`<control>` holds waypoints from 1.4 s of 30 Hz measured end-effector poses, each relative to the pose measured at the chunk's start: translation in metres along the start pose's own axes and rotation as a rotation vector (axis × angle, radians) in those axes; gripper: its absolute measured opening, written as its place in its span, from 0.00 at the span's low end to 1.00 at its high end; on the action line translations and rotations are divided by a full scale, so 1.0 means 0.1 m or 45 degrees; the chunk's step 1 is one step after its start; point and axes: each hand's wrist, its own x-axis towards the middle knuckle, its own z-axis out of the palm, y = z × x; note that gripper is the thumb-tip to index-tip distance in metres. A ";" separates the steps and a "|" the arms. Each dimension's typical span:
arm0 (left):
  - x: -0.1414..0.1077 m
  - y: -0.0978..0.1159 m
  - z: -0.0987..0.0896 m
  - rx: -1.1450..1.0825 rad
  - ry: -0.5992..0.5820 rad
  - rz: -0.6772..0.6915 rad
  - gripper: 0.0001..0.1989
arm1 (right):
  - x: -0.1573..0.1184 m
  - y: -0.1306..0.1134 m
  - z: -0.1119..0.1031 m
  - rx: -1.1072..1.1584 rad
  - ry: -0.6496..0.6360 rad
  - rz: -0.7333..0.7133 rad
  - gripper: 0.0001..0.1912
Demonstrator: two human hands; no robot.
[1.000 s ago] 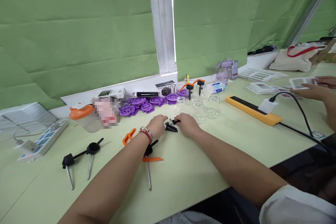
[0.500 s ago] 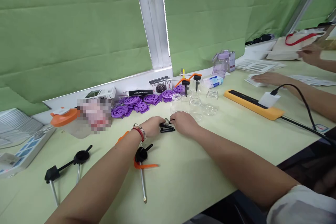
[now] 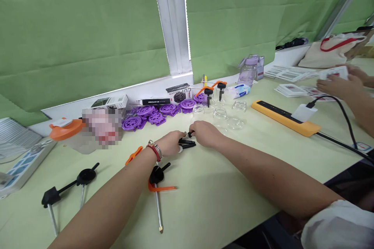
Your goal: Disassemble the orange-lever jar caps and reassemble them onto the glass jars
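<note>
Near the middle of the table, my left hand (image 3: 172,142) is closed on a small black part with a metal spring (image 3: 186,136). My right hand (image 3: 204,133) pinches the black end of that spring from the right side. Black rod-like pieces (image 3: 187,144) lie just below, beside my left fingertips. In front of my left wrist stands a black part with a metal rod and an orange handle (image 3: 162,188). Two joined black parts with metal rods (image 3: 68,186) are at the left. Several clear glass jars (image 3: 219,115) stand beyond my right hand.
Several purple discs (image 3: 156,117) lie at the back, near an orange-lidded container (image 3: 70,130). A yellow power strip (image 3: 284,118) with a white plug and black cable lies right. Another person's hands hold a card (image 3: 333,73) at far right.
My hands stay together at the black part and spring, with only slight shifts. The view has moved a little. The other person's hands have lifted a card from the table.
</note>
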 end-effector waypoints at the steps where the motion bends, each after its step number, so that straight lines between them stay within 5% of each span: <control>1: 0.01 0.00 0.01 0.003 0.014 0.001 0.25 | 0.01 0.00 -0.01 -0.003 -0.006 0.005 0.08; 15: 0.02 -0.04 0.06 -0.011 0.073 -0.007 0.23 | 0.04 -0.04 -0.07 -0.159 -0.001 -0.017 0.08; 22: 0.02 -0.06 0.07 -0.044 0.084 -0.028 0.23 | -0.27 0.04 0.06 0.046 0.238 0.157 0.12; 26: 0.03 -0.04 0.04 -0.056 0.080 -0.001 0.21 | -0.47 0.04 0.17 0.291 0.193 -0.047 0.09; 31: 0.07 -0.04 0.04 -0.027 0.092 0.060 0.24 | -0.45 0.02 0.31 0.260 0.102 -0.296 0.07; 42: 0.08 -0.12 0.07 -0.043 0.092 0.139 0.19 | -0.33 0.08 0.40 0.234 0.251 -0.259 0.12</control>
